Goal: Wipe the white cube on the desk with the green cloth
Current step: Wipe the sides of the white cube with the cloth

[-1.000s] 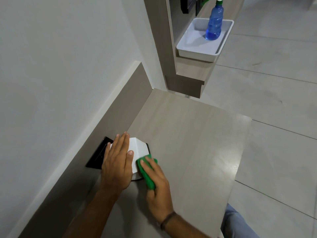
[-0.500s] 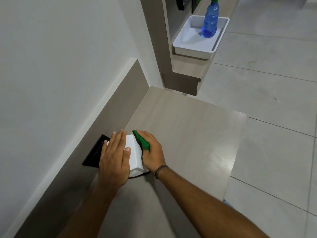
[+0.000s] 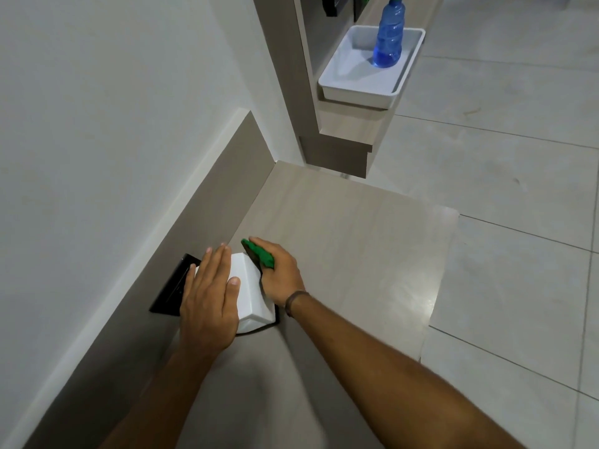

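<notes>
Green cloth [image 3: 259, 254] is bunched in the grip of the right hand [image 3: 281, 276], whose fingers close over it and press it against the right-hand face of the white cube [image 3: 251, 291]; only a strip of the cloth shows past the fingertips, toward the upper edge of the cube. A dark band circles the right wrist. The left hand [image 3: 210, 298] lies flat and open on top of the cube, fingers straight and pointing up the frame, thumb resting along the top face, holding nothing but steadying the cube from above. The cube sits in the lower left-centre of the frame on the pale wood-grain worktop [image 3: 356, 254], close to the low grey back panel along the wall. A black flat object [image 3: 173, 286] lies just to the left of the cube, partly under the left hand, against that panel. In the upper right of the frame a white tray [image 3: 356, 92] rests on a shelf, with a blue spray bottle [image 3: 389, 34] standing upright inside it. Grey floor tiles fill the right side.
</notes>
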